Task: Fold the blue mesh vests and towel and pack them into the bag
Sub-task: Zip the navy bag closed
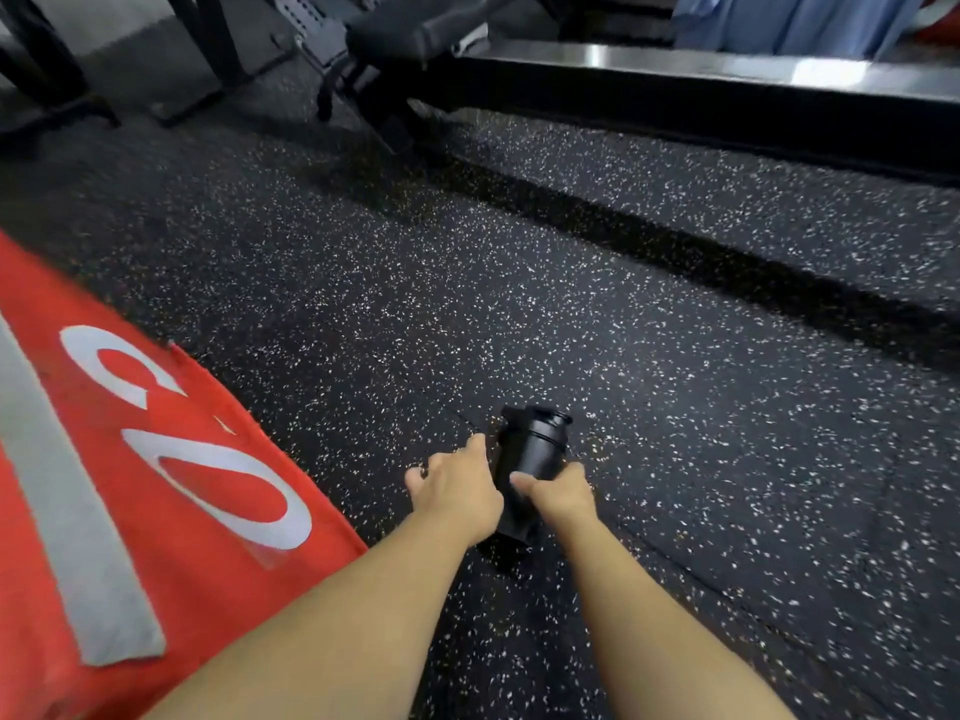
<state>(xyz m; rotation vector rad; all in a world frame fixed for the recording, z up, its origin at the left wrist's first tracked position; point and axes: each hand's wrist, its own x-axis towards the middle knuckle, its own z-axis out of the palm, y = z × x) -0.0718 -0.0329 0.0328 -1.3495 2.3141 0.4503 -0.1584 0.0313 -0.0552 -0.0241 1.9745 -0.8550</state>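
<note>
Grip: right hand closed round black bottle, which lies on its side on speckled floor. Left hand sits against the bottle's left flank, its grip not readable. Red towel spread near left, unfolded. Blue fabric, likely the vests, far right beyond steel bench. No bag in view. Risk: round bottle slips and rolls, or lid leaks onto towel.

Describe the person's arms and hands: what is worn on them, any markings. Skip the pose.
Both forearms are bare to the frame's edge, with no sleeve or cuff. The left hand and right hand are ungloved; no watch, band or ring shows. No markings can be made out, though the picture is slightly blurred.
</note>
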